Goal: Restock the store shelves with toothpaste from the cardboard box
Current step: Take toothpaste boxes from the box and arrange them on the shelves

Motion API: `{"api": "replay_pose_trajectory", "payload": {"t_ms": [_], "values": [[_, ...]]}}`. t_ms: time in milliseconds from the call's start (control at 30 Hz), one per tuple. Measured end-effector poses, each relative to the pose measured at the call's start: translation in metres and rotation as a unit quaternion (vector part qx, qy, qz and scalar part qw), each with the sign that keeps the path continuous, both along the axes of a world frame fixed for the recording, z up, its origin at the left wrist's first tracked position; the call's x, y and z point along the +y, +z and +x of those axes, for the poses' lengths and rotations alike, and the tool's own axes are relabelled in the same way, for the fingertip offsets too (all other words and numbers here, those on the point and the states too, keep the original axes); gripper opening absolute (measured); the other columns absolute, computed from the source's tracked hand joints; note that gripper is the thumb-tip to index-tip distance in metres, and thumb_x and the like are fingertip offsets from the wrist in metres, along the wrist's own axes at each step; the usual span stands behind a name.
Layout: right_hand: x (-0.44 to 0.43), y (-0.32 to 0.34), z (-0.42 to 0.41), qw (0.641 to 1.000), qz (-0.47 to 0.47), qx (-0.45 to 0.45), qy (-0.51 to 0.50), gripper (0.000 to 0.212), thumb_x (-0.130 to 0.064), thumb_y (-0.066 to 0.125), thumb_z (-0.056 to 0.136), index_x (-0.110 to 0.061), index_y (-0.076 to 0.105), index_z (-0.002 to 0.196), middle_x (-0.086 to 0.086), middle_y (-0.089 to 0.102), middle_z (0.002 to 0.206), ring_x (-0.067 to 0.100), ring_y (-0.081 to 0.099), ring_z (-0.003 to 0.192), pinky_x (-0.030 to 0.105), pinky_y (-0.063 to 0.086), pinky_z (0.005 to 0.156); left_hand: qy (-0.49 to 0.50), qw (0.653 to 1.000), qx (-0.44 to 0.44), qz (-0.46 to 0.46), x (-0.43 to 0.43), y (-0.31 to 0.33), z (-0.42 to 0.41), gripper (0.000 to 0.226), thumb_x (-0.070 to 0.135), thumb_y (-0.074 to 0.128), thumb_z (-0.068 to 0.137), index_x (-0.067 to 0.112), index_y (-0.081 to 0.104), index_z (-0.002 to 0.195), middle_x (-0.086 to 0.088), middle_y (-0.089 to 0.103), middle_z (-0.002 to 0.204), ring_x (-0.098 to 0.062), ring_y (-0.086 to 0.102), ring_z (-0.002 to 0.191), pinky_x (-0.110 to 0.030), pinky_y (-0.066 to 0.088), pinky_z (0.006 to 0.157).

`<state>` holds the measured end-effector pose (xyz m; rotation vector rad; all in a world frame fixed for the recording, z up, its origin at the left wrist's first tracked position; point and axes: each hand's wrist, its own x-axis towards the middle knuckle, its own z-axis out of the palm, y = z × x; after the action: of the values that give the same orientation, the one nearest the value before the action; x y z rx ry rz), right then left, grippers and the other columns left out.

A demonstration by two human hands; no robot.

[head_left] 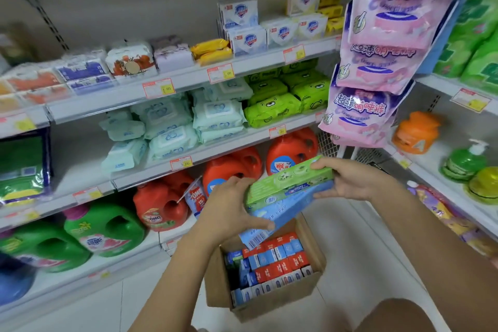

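2 toothpaste cartons are held stacked in the air just above the open cardboard box (269, 304). The green toothpaste carton (289, 180) lies on top of the blue toothpaste carton (280, 210), and the 2 touch along their length. Their shared long axis runs from low on the left, near the person, up to the right, away from the person. The barcode end of the blue one points down toward the box. The left hand (231, 210) grips the lower left end, thumb laid across the blue carton's face and fingers wrapped behind. The right hand (353, 180) grips the upper right end, fingers over the green carton's top edge and thumb beneath the blue one. Each hand thus has 1 end, and neither is free. Below them the box stands on the pale floor, packed with upright red, blue and white cartons (272, 261). Red detergent jugs (161, 202) sit on the low shelf just beyond the left hand. Wet-wipe packs (218, 113) fill the shelf above, and pink hanging packs (377, 62) dangle to the right. No toothpaste row shows on any shelf, so the target spot cannot be told. A bare stretch of shelf (80, 170) lies up and to the left, on the left hand's side, so the stack would probably have to swing that way, lower end first.
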<state>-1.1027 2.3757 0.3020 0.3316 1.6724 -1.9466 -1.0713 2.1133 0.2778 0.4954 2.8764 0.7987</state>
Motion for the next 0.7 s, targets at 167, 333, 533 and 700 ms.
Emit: {"api": "replay_pose_trajectory", "payload": {"t_ms": [167,333,533,700], "values": [[-0.011,0.039,-0.009,0.995,0.065,0.011,0.069,0.008,-0.012,0.061,0.087,-0.012,0.064,0.094,0.009,0.068,0.098,0.023,0.069,0.086,0.036,0.061,0.067,-0.025,0.996,-0.08,-0.005,0.024,0.02,-0.007,0.079,0.06,0.083,0.051,0.024,0.045,0.11,0.009,0.059,0.093,-0.014,0.057,0.085,-0.027,0.042,0.061],[-0.03,0.065,-0.014,0.979,0.145,0.025,0.141,0.015,-0.025,0.062,0.087,-0.014,0.064,0.097,0.006,0.07,0.092,0.018,0.07,0.083,0.036,0.057,0.079,0.014,0.992,-0.083,0.098,0.039,0.009,0.0,0.049,0.032,0.085,0.061,0.027,0.053,0.098,0.01,0.065,0.089,-0.01,0.063,0.08,-0.031,0.053,0.075],[-0.048,0.061,-0.029,0.989,0.051,0.085,0.108,0.048,-0.045,0.057,0.087,-0.01,0.057,0.12,0.013,0.063,0.107,0.018,0.066,0.071,0.027,0.057,0.071,0.069,0.841,-0.288,0.452,0.019,0.009,-0.005,0.062,0.027,0.083,0.053,0.007,0.064,0.109,-0.008,0.073,0.1,-0.022,0.071,0.084,-0.035,0.057,0.075],[-0.085,0.023,-0.031,0.975,0.019,0.1,0.198,0.03,-0.043,0.066,0.076,-0.02,0.066,0.096,-0.001,0.069,0.092,0.015,0.065,0.084,0.029,0.052,0.079,0.135,0.698,-0.29,0.64,-0.002,0.015,-0.037,0.037,0.011,0.074,0.074,0.004,0.064,0.109,-0.017,0.069,0.107,-0.028,0.069,0.087,-0.039,0.058,0.079]]}}
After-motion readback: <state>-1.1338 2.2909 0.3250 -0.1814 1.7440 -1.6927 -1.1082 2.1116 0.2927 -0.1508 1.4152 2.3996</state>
